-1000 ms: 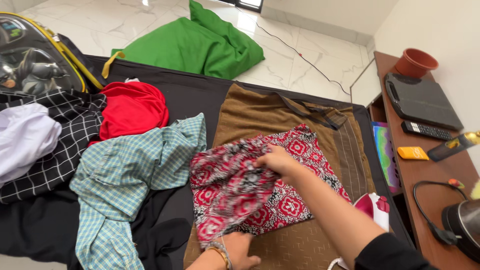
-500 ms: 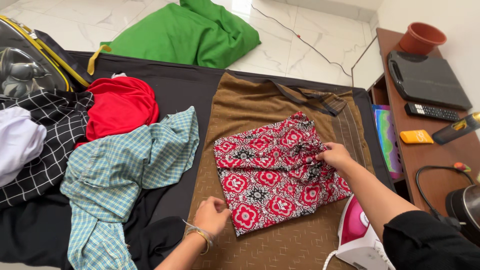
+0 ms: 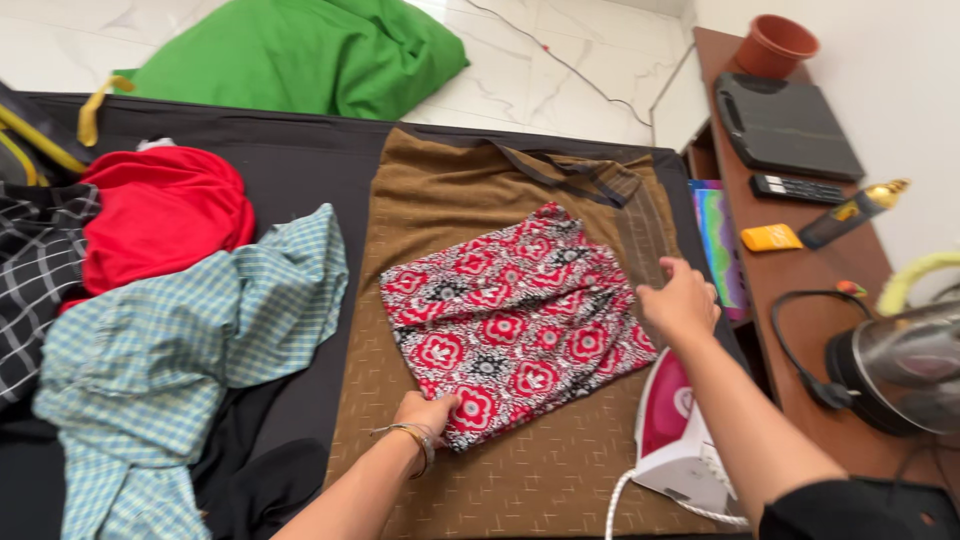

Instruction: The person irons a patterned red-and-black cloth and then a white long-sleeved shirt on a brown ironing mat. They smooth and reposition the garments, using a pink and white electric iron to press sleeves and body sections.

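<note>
A folded red cloth (image 3: 510, 325) with a black-and-white flower print lies flat in the middle of the frame on a brown cloth (image 3: 440, 210). It forms a rough, slightly tilted square, its right side bunched and wrinkled.

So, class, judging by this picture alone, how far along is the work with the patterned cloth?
Done: the red patterned cloth lies folded flat on the brown cloth. In hand: the left hand grips its near corner and the right hand is at its right edge. Left: the pink iron stands unused beside it, and the checked shirt and red garment lie crumpled.
</note>
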